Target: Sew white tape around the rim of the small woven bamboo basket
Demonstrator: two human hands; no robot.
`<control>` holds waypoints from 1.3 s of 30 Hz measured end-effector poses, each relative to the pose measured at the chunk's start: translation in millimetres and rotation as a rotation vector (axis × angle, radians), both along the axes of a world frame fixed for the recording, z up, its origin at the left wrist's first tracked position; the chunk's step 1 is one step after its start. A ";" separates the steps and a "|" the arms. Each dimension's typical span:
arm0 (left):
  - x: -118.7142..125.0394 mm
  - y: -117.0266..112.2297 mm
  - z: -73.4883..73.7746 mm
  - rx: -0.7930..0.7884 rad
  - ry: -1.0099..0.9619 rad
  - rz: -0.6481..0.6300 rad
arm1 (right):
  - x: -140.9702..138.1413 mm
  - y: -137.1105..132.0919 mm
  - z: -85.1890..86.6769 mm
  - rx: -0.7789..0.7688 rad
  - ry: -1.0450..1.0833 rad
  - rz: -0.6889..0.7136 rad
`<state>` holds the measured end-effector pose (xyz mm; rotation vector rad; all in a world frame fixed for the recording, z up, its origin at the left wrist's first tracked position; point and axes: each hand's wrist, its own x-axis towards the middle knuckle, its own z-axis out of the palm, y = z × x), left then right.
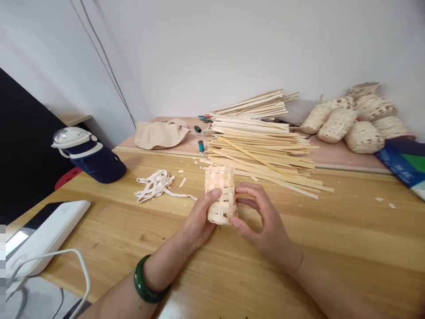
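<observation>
A small woven basket (pixel 221 177) is grasped in the left hand (pixel 199 221), its thumb laid on the wickerwork, over the middle of a wooden table (pixel 315 248). The basket's right side is met by the curved fingers of the right hand (pixel 268 223); whether a strip is pinched there cannot be told from this angle. A green bangle (pixel 142 281) is worn on the left wrist. A tangle of white tape (pixel 154 185) is seen to the left, with flat strips (pixel 262 146) spread beyond and more woven baskets (pixel 360 119) piled far right.
</observation>
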<state>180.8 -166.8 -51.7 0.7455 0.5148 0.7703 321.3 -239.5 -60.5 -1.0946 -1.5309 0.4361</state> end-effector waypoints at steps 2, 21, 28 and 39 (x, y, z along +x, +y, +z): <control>0.9 0.0 1.5 0.031 -0.003 0.021 | -0.3 -0.2 0.0 0.003 0.030 0.000; 4.2 -1.2 -1.0 0.055 0.092 0.086 | 4.8 0.2 -4.0 -0.039 0.173 -0.103; 2.8 0.5 -0.4 0.027 0.052 -0.002 | 5.8 -1.1 -7.6 -0.114 0.205 -0.107; -2.6 8.8 1.9 0.068 0.020 -0.027 | 9.4 4.1 -8.7 -0.214 0.302 -0.148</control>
